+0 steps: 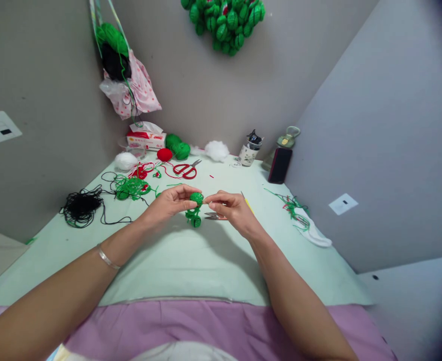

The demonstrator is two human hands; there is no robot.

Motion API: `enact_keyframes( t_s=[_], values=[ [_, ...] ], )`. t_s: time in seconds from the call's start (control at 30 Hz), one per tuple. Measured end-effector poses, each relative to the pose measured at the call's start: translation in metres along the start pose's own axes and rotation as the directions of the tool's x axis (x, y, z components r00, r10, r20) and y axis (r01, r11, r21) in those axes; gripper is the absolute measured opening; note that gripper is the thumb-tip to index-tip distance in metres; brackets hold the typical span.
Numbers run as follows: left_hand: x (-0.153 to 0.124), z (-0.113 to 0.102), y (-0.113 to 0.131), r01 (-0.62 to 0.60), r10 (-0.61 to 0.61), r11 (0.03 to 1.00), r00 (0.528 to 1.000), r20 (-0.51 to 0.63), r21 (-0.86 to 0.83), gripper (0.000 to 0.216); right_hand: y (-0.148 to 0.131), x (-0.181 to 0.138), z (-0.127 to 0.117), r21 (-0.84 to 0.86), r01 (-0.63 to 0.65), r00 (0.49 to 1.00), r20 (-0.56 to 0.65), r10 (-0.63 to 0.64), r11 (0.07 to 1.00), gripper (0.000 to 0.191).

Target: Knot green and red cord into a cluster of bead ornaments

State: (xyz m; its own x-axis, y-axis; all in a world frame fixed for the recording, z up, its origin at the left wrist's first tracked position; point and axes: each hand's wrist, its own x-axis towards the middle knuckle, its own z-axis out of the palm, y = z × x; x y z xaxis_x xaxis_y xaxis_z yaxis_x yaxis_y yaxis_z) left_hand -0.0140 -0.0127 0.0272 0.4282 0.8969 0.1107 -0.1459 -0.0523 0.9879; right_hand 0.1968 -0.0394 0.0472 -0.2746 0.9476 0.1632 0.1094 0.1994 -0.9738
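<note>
My left hand (172, 201) pinches a small round green crocheted piece (196, 197) between thumb and fingers, above the table. Below it dangles more green crochet work (194, 219) ending in another little ball. Close to its right side, the fingertips of my right hand (230, 208) are pressed together; whatever they grip is too small to make out. A thin yellow tool (248, 204) with a dark tip shows behind the right hand, and I cannot tell whether it is held. Thread snips (212, 216) lie on the table under the right hand, partly hidden by it.
Red-handled scissors (185, 170), a red yarn ball (164, 155), green yarn (179, 148) and white stuffing (217, 150) lie behind. Black yarn (81, 206) and a green tangle (131, 187) sit left. A phone (280, 165), a cup (248, 153) and yarn scraps (296, 208) stand or lie right.
</note>
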Motion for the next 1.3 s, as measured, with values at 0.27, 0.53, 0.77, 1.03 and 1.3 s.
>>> enact_keyframes(
  t_s=[0.27,0.53,0.77,1.03,1.3],
  values=[
    [-0.001,0.007,-0.001,-0.025,0.025,1.000,0.999,-0.026,-0.009,0.032,0.007,0.001,0.016,0.089,-0.018,0.993,-0.111,0.027,0.996,0.023],
    [-0.004,0.014,-0.001,0.003,-0.004,1.000,0.998,-0.066,-0.011,0.033,0.006,0.002,0.018,0.013,-0.052,0.984,-0.169,0.053,0.999,0.020],
    [-0.001,0.013,-0.010,0.033,-0.044,0.994,0.994,-0.101,-0.104,0.040,0.016,0.005,0.019,0.064,-0.052,0.995,-0.084,0.058,0.997,0.025],
    [-0.002,0.011,-0.005,0.155,-0.151,0.978,0.988,0.039,-0.138,0.033,0.007,0.004,0.012,-0.003,-0.071,0.994,-0.080,0.071,0.997,0.025],
    [-0.002,0.010,-0.013,0.193,-0.177,0.975,0.974,0.144,-0.106,0.034,0.006,0.005,0.005,0.022,-0.137,0.989,-0.055,0.138,0.990,0.025]
  ],
)
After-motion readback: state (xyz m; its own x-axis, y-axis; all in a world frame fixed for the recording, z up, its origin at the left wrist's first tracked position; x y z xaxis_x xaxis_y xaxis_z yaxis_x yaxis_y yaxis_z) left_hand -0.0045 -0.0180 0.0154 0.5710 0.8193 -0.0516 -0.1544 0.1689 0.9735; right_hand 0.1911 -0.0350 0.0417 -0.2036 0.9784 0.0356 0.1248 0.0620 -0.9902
